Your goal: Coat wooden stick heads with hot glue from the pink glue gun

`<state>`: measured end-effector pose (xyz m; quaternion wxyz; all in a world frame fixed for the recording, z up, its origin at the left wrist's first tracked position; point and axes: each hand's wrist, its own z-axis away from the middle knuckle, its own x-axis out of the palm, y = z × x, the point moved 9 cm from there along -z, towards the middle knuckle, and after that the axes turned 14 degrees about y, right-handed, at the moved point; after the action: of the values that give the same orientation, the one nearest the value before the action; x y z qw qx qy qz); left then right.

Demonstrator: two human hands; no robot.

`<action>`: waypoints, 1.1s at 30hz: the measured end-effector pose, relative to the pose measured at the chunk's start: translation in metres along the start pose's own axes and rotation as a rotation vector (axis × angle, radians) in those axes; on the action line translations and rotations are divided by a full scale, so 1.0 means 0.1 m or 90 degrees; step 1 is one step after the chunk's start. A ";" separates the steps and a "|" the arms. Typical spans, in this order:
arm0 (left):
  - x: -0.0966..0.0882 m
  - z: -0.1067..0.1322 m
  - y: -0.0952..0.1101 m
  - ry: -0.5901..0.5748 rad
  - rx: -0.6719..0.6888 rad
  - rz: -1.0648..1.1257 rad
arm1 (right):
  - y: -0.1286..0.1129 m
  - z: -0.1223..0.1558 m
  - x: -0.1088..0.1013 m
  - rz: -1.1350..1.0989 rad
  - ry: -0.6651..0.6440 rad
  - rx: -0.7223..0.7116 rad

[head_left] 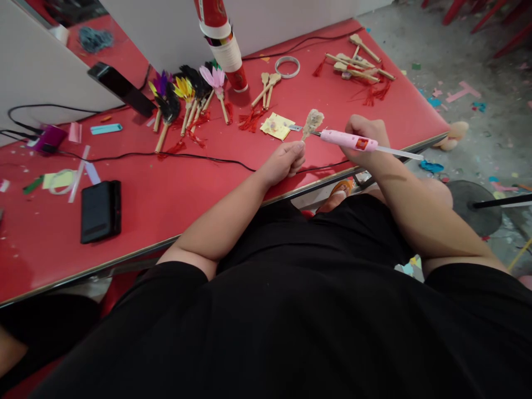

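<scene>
Near the front edge of the red table point(174, 194), I see the left hand point(286, 162) with thumb and fingers pinched together on the lower end of a small stick point(312, 122), its rough, greyish head pointing up. The right hand point(366, 133) is curled around a pink glue gun point(344, 139), though I can't make out every finger behind it. The gun's dark nozzle points left at the stick's neck; from my view I cannot tell whether they touch. A translucent glue rod point(401, 153) juts from the gun's rear. Just left of the stick I have a yellow pad point(276, 126) lying flat, and beyond that, two wooden pieces point(266, 90) beside a tape ring point(287, 67). Further right lies a heap of tasselled sticks point(359, 67). Toward the wall I find feathered sticks point(214, 82), next to stacked paper cups point(228, 55). A black case point(101, 211) rests well off to the left.
</scene>
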<state>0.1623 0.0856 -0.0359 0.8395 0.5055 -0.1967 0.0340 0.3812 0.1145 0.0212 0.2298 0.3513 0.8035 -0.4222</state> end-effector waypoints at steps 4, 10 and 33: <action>-0.01 0.00 -0.02 -0.010 -0.008 -0.007 | 0.05 -0.02 0.00 0.021 0.012 0.001; -0.03 -0.01 -0.04 -0.014 -0.027 0.002 | 0.06 -0.05 0.00 0.044 0.029 -0.002; -0.05 -0.06 -0.03 -0.064 0.025 -0.056 | 0.09 -0.08 -0.01 0.008 0.037 0.010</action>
<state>0.1603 0.0895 -0.0429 0.8191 0.5312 -0.2152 -0.0245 0.3884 0.1243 0.0217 0.2063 0.3704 0.8040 -0.4169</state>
